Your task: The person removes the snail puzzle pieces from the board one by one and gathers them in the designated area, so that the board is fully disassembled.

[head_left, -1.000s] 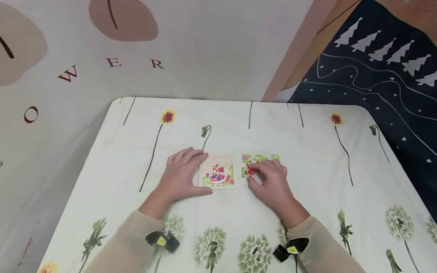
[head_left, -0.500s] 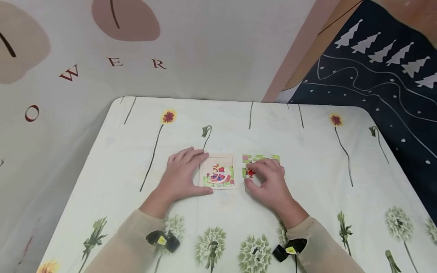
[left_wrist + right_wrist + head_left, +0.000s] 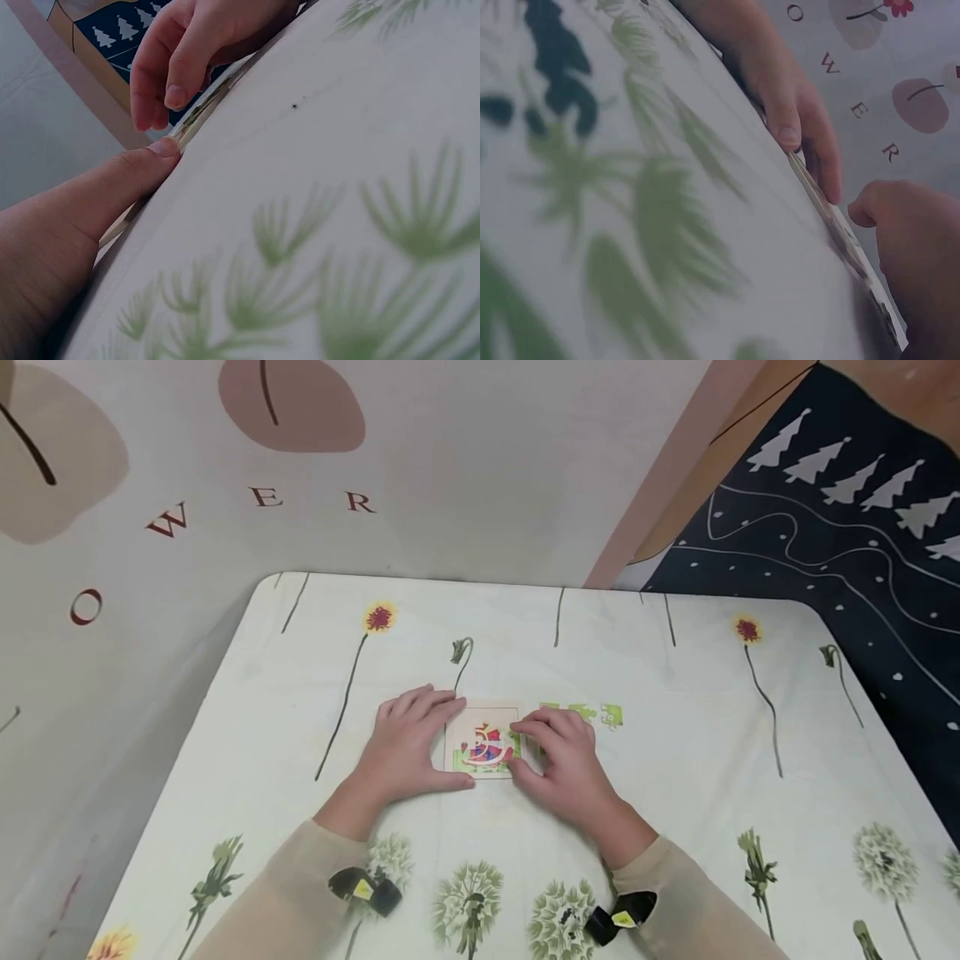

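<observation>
A square wooden puzzle board (image 3: 486, 716) lies on the table, partly filled with a red, blue and green picture. My left hand (image 3: 405, 747) holds its left side, thumb by the lower left corner and fingers at the upper left edge. In the left wrist view, the left thumb (image 3: 142, 169) touches the board's corner. My right hand (image 3: 562, 764) is at the board's right edge, thumb and index finger apart; no piece shows between them. Loose green puzzle pieces (image 3: 612, 716) lie just beyond it, some hidden under that hand.
A white cloth with printed flowers covers the table (image 3: 675, 718). Its far edge meets a pale wall covering (image 3: 465, 518) with letters. Dark fabric with white trees (image 3: 825, 552) hangs at the right. Black wrist cameras (image 3: 378, 892) sit on both sleeves.
My right hand has moved left from the loose pieces to the board's right edge. The left hand keeps its hold on the board. The head view has shifted slightly.
</observation>
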A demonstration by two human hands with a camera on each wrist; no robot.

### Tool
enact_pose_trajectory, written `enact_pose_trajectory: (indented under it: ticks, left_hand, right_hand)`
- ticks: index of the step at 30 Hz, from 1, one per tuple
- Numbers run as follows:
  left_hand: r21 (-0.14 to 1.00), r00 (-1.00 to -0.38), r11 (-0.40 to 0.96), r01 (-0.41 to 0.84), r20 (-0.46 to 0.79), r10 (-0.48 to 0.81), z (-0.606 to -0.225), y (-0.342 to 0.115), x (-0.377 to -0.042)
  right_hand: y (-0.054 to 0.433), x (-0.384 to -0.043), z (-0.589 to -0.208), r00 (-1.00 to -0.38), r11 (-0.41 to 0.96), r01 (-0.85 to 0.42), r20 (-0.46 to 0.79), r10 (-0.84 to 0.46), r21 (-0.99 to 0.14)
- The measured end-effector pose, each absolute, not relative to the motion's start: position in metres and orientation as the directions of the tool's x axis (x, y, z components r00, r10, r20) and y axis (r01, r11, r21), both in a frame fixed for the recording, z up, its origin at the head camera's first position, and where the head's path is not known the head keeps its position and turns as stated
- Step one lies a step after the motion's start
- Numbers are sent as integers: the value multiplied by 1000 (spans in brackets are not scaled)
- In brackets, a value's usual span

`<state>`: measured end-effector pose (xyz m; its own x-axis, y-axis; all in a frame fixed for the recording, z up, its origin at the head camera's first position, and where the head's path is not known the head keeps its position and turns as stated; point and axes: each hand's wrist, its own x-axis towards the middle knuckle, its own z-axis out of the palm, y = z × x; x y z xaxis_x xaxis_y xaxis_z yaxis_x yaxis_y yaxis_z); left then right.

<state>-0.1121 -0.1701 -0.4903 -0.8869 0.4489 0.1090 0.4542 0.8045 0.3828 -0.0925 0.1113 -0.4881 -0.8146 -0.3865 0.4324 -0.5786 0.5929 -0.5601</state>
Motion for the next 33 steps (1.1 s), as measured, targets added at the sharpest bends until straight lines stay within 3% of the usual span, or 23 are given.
enact_pose_trajectory:
  ticks: [18, 33]
  left_hand:
    - [391, -885, 797, 460, 128, 448, -488, -170, -110]
    - [399, -883, 791, 464, 129, 452, -487, -170, -110]
  right_hand:
    - [76, -92, -475, -880, 722, -470, 204, -429, -508]
    - [65, -93, -474, -917, 785, -397, 168, -363, -475]
